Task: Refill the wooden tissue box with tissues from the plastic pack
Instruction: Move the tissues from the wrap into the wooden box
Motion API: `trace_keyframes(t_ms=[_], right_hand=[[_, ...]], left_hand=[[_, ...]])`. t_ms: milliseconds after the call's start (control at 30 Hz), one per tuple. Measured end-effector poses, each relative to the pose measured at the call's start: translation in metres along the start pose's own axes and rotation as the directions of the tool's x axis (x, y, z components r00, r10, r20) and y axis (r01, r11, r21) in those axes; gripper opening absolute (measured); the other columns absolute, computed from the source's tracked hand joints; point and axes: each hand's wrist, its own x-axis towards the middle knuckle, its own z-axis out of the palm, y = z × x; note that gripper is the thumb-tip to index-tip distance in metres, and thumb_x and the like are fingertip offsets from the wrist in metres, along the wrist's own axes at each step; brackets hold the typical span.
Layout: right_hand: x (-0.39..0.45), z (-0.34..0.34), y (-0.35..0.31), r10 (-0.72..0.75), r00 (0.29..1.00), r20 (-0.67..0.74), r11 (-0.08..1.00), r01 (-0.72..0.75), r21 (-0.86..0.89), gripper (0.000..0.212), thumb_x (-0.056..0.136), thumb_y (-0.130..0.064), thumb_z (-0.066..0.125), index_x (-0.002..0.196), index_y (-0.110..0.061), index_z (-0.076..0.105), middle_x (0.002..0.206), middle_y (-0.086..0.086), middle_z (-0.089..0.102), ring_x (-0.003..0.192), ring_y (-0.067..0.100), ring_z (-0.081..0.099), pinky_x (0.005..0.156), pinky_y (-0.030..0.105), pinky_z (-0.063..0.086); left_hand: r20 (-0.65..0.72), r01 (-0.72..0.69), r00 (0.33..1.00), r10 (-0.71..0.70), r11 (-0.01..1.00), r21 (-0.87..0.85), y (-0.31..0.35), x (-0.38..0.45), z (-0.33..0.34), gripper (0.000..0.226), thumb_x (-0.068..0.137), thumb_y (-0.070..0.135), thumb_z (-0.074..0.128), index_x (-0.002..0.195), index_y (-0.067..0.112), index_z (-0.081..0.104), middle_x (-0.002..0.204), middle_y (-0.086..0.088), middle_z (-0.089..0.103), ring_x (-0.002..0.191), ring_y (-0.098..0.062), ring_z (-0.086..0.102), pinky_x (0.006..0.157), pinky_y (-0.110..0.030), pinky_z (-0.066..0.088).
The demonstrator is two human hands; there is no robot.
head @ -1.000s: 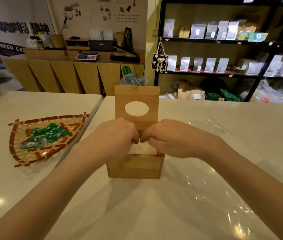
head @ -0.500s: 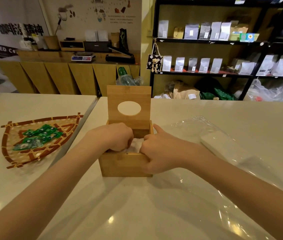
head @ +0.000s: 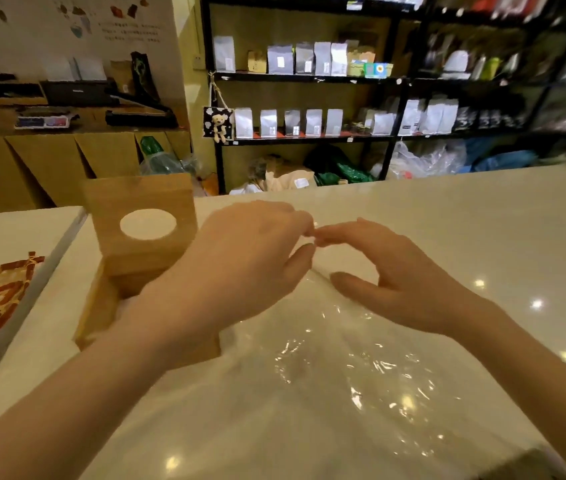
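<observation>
The wooden tissue box (head: 99, 306) stands on the white counter at the left, its hinged lid (head: 170, 199) upright with an oval hole. My left forearm crosses over the box and hides its inside. The clear plastic pack (head: 343, 368) lies crumpled to the right of the box. My left hand (head: 247, 258) and my right hand (head: 402, 285) hover over the far end of the pack, fingers curved and apart, fingertips almost meeting. I see nothing gripped in either hand. The white patch under the right hand is blurred, and I cannot tell if it is tissue.
A woven basket (head: 1, 292) with green packets sits at the left edge on a second counter. A gap (head: 67, 233) runs between the two counters. Black shelves (head: 309, 77) with pouches stand behind, beyond the counter's far edge.
Both hands have left the inside of the wooden box and moved right, over the plastic pack. The view has swung right, so the box now sits further left.
</observation>
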Motion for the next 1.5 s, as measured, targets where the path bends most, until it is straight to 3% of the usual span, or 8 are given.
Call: trace_keyframes(t_ms=[100, 400, 567, 733, 900, 1133, 1367, 1500], right_hand=[[-0.044, -0.012, 0.029, 0.243, 0.968, -0.058, 0.970, -0.242, 0.014, 0.043, 0.090, -0.034, 0.047, 0.133, -0.030, 0.041, 0.124, -0.011, 0.060, 0.083, 0.015, 0.064, 0.074, 0.020, 0.040], [-0.152, -0.007, 0.062, 0.576, 0.810, -0.113, 0.814, -0.581, -0.019, 0.028, 0.095, -0.017, 0.045, 0.118, -0.019, 0.060, 0.123, -0.005, 0.061, 0.115, 0.009, 0.053, 0.098, 0.023, 0.038], [-0.171, 0.010, 0.067, 0.472, 0.882, -0.003, 0.857, -0.460, -0.233, 0.034, 0.092, -0.026, 0.041, 0.117, -0.016, 0.062, 0.122, 0.000, 0.065, 0.115, 0.015, 0.056, 0.097, 0.021, 0.031], [-0.168, 0.015, 0.072, 0.470, 0.882, -0.022, 0.835, -0.453, -0.313, 0.043, 0.088, -0.035, 0.031, 0.111, -0.020, 0.063, 0.117, -0.005, 0.066, 0.109, 0.014, 0.059, 0.099, 0.029, 0.029], [-0.150, 0.026, 0.074, 0.365, 0.930, 0.049, 0.894, -0.335, -0.299, 0.051, 0.097, -0.038, 0.023, 0.123, -0.011, 0.057, 0.127, 0.006, 0.062, 0.117, 0.021, 0.058, 0.101, 0.033, 0.041], [-0.111, 0.039, 0.085, 0.366, 0.897, 0.248, 0.917, -0.301, -0.262, 0.058, 0.096, -0.044, 0.017, 0.148, -0.022, 0.004, 0.158, -0.008, 0.000, 0.143, 0.003, -0.008, 0.117, 0.026, -0.005], [-0.079, 0.038, 0.085, 0.276, 0.943, 0.188, 0.933, -0.216, -0.289, 0.066, 0.094, -0.043, 0.025, 0.145, -0.023, -0.012, 0.155, -0.009, -0.012, 0.138, -0.001, -0.018, 0.113, 0.019, -0.013], [-0.089, 0.040, 0.090, 0.202, 0.979, 0.027, 0.951, -0.189, -0.246, 0.065, 0.092, -0.039, 0.032, 0.147, -0.027, 0.000, 0.157, -0.007, 0.001, 0.143, 0.004, -0.003, 0.117, 0.023, 0.002]], left_hand=[[0.044, -0.102, 0.994, 0.102, 0.995, -0.004, 0.031, 0.018, 0.039, 0.043, 0.090, 0.049, 0.034, 0.118, 0.025, 0.056, 0.120, 0.005, 0.062, 0.111, -0.017, 0.054, 0.098, -0.037, 0.040], [0.271, -0.423, 0.858, 0.436, 0.900, -0.108, 0.087, 0.050, 0.161, 0.091, 0.073, 0.069, 0.001, 0.146, 0.018, 0.014, 0.159, 0.003, 0.002, 0.145, -0.011, -0.004, 0.115, -0.038, -0.012], [0.279, -0.415, 0.858, 0.432, 0.902, -0.119, 0.085, 0.055, 0.178, 0.101, 0.064, 0.073, -0.009, 0.147, 0.019, 0.014, 0.158, 0.005, 0.007, 0.146, -0.012, 0.002, 0.116, -0.041, -0.010], [0.103, -0.446, 0.882, 0.461, 0.884, -0.137, 0.084, 0.056, 0.180, 0.063, 0.085, 0.042, 0.013, 0.126, 0.017, 0.054, 0.138, 0.002, 0.053, 0.132, -0.019, 0.044, 0.110, -0.049, 0.006], [0.112, -0.379, 0.899, 0.423, 0.880, -0.285, 0.081, 0.063, 0.171, 0.084, 0.073, 0.048, -0.008, 0.136, 0.022, 0.040, 0.150, 0.010, 0.034, 0.144, -0.009, 0.016, 0.116, -0.041, -0.006], [0.191, -0.240, 0.927, 0.323, 0.901, -0.361, 0.070, 0.069, 0.168, 0.062, 0.089, 0.044, 0.007, 0.143, 0.023, 0.028, 0.155, 0.008, 0.021, 0.143, -0.002, 0.008, 0.116, -0.037, -0.011], [0.225, 0.036, 0.973, 0.042, 0.943, -0.331, 0.022, 0.092, 0.156, 0.049, 0.098, 0.034, 0.015, 0.144, 0.021, 0.024, 0.157, 0.004, 0.016, 0.145, -0.008, 0.006, 0.116, -0.039, -0.009], [0.280, 0.029, 0.952, 0.124, 0.874, -0.486, 0.010, 0.091, 0.155, 0.046, 0.098, 0.038, 0.020, 0.141, 0.027, 0.032, 0.155, 0.007, 0.019, 0.143, -0.004, 0.008, 0.116, -0.036, -0.010]])
